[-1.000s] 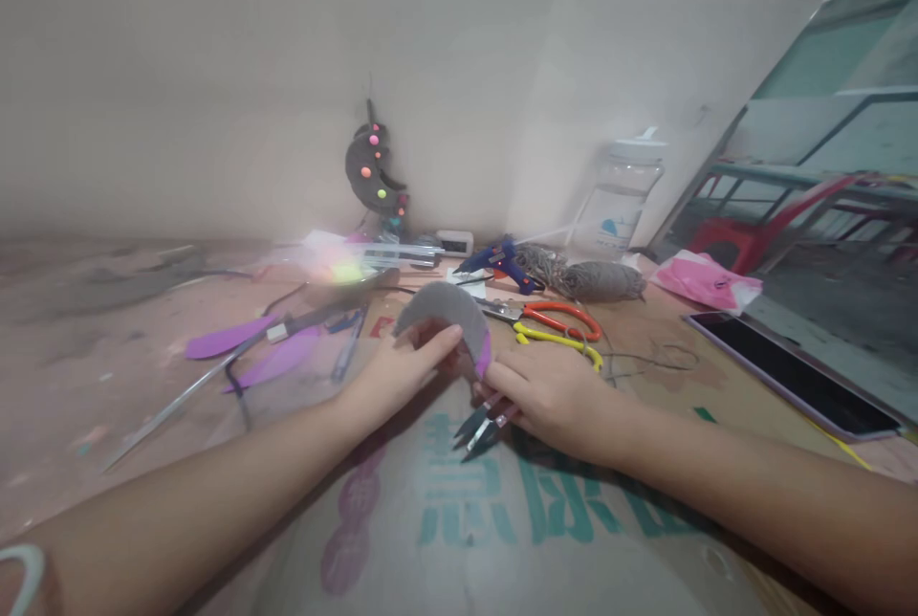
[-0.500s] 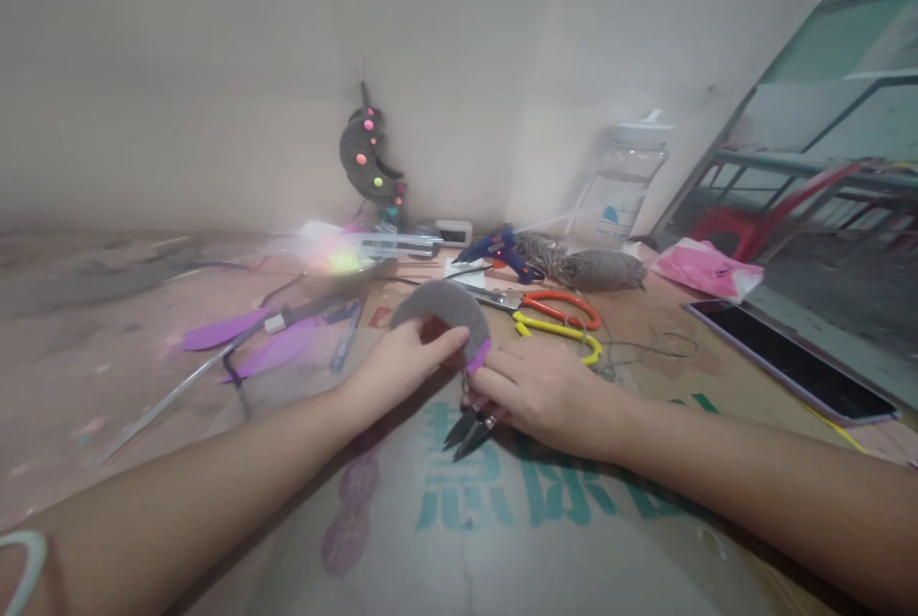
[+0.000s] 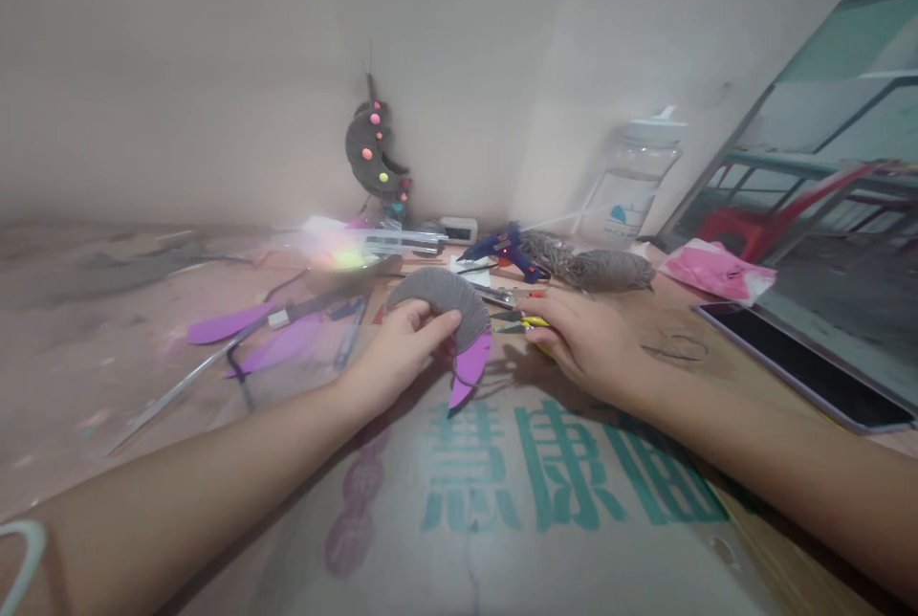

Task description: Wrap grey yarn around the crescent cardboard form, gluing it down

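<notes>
My left hand (image 3: 402,348) is closed on a crescent-shaped piece (image 3: 445,296) wrapped in grey yarn. It holds the piece just above the printed cardboard (image 3: 545,482), with the bare purple tip (image 3: 469,363) pointing down. My right hand (image 3: 584,339) lies palm down to the right of the crescent, apart from it, over the orange and yellow scissors (image 3: 527,320). Only the scissors' blades and a bit of yellow handle show past its bent fingers. What those fingers hold is hidden.
A blue glue gun (image 3: 502,255), a grey yarn bundle (image 3: 606,270) and a clear bottle (image 3: 631,186) stand behind the hands. A dark tablet (image 3: 803,363) and a pink bag (image 3: 717,272) lie at the right. Purple foam leaves (image 3: 229,324) lie at the left. A finished moon ornament (image 3: 373,152) leans on the wall.
My right hand has left the crescent's tip and moved right and back onto the scissors; the small snips no longer show beneath it. More of the purple tip is exposed.
</notes>
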`<state>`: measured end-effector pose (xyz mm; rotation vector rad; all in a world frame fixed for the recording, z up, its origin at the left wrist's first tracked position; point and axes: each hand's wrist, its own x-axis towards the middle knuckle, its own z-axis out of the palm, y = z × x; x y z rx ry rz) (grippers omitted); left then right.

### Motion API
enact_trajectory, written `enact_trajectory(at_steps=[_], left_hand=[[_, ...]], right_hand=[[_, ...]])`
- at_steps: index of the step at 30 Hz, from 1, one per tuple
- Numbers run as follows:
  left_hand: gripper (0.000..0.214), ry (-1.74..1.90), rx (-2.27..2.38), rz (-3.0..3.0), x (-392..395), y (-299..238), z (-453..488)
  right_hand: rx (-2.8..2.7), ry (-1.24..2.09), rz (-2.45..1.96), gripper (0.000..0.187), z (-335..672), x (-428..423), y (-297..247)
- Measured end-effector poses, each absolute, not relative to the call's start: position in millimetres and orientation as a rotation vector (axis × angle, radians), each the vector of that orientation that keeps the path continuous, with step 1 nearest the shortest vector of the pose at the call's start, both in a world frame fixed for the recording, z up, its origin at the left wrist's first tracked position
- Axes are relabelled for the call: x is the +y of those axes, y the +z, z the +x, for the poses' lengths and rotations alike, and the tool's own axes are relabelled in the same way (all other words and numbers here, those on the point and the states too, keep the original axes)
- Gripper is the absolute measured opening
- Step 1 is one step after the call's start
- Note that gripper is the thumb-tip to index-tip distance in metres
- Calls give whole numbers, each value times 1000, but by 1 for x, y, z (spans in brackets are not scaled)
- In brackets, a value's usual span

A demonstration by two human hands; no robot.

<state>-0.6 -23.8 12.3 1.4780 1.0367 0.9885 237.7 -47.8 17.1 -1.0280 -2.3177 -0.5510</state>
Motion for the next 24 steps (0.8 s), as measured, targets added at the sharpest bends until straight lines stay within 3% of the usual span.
enact_trajectory(at_steps=[24], left_hand=[[26,948,1066,1530,-28,20,-1]], right_hand=[[-2370,-720,-1001,41,235,-48,18]])
